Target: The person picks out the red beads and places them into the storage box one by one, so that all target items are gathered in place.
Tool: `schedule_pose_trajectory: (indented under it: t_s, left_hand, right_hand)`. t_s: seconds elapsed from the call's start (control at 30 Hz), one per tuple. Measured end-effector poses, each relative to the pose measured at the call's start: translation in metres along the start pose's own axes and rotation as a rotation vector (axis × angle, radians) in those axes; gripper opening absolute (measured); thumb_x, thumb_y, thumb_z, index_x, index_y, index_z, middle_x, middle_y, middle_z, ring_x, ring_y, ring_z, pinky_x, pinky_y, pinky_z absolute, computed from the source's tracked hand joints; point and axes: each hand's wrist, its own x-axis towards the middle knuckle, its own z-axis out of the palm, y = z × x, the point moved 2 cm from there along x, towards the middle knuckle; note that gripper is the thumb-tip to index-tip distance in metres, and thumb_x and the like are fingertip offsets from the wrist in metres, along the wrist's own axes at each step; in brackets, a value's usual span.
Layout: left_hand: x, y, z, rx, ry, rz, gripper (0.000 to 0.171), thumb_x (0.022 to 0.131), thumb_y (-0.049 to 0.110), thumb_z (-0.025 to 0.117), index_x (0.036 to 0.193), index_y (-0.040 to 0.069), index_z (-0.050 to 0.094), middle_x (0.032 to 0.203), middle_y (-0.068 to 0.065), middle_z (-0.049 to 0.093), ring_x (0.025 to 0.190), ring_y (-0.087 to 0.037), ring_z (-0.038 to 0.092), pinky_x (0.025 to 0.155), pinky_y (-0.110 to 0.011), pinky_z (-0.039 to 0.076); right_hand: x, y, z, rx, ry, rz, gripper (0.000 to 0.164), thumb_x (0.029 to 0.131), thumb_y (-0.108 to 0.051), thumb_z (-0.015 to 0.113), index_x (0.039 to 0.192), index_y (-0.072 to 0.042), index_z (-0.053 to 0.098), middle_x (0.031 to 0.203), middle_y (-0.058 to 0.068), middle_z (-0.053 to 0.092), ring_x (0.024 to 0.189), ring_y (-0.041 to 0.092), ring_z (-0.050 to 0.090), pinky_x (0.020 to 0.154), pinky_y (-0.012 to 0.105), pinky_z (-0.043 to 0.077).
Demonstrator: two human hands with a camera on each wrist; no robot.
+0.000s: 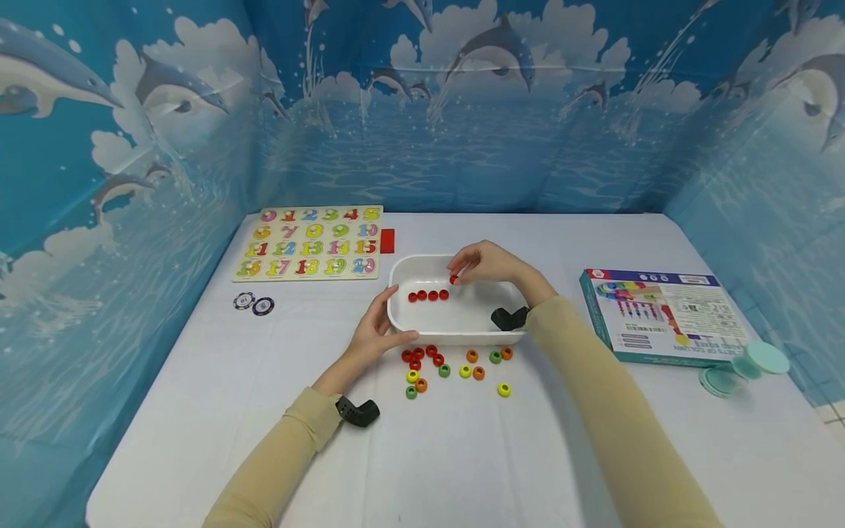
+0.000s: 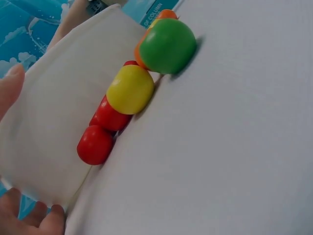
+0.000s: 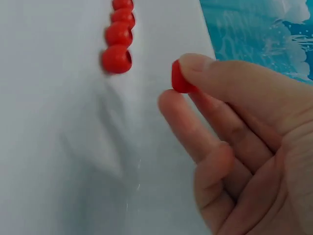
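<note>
A white tray [image 1: 462, 339] stands in the middle of the table, with a short row of red beads [image 1: 428, 295] inside it. My left hand [image 1: 376, 334] grips the tray's near left corner, thumb along the front wall and fingers round the left side. Over the tray's far part, my right hand [image 1: 487, 264] pinches a single red bead [image 3: 182, 78] between thumb and fingertips, to the right of the row. Loose red beads [image 1: 431, 350] lie on the table before the tray, near green [image 2: 168, 46], yellow [image 2: 131, 89] and orange beads [image 1: 478, 373].
A number puzzle board [image 1: 313, 246] lies at the back left, a red block [image 1: 387, 241] beside it. Two round chips [image 1: 254, 302] are below the board. On the right are a flat printed box [image 1: 667, 315] and pale green round containers [image 1: 766, 358]. Dolphin-print curtains [image 1: 436, 147] enclose the table.
</note>
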Motion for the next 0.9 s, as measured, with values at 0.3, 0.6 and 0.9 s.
schedule_pose_trajectory:
  t_s: [0.3, 0.6, 0.9]
  left_hand:
    - [0.0, 0.001, -0.001, -0.004, -0.016, 0.007, 0.088, 0.07, 0.017, 0.077, 0.14, 0.021, 0.025, 0.146, 0.003, 0.015, 0.133, -0.02, 0.015, 0.105, -0.031, 0.025]
    - [-0.004, 0.017, 0.001, -0.015, -0.033, 0.003, 0.087, 0.071, 0.01, 0.075, 0.141, 0.012, 0.022, 0.147, -0.005, 0.013, 0.133, -0.028, 0.013, 0.107, -0.04, 0.021]
    - [-0.008, 0.027, 0.004, -0.02, -0.038, 0.002, 0.086, 0.072, 0.011, 0.074, 0.141, 0.011, 0.022, 0.147, -0.008, 0.011, 0.133, -0.029, 0.014, 0.106, -0.04, 0.022]
  right_hand:
    - [0.007, 0.011, 0.009, -0.213, -0.057, 0.094, 0.026, 0.069, -0.015, 0.076, 0.092, -0.015, 0.065, 0.088, -0.002, 0.064, 0.082, 0.017, 0.057, 0.071, 0.029, 0.051]
    - [0.008, 0.004, 0.011, -0.247, -0.079, 0.044, 0.027, 0.07, -0.012, 0.075, 0.096, -0.013, 0.065, 0.092, -0.001, 0.064, 0.085, 0.019, 0.057, 0.072, 0.029, 0.051]
    - [-0.03, -0.058, -0.01, -0.223, 0.051, -0.201, 0.036, 0.075, -0.022, 0.072, 0.109, -0.014, 0.061, 0.1, 0.004, 0.063, 0.083, 0.02, 0.059, 0.071, 0.033, 0.051]
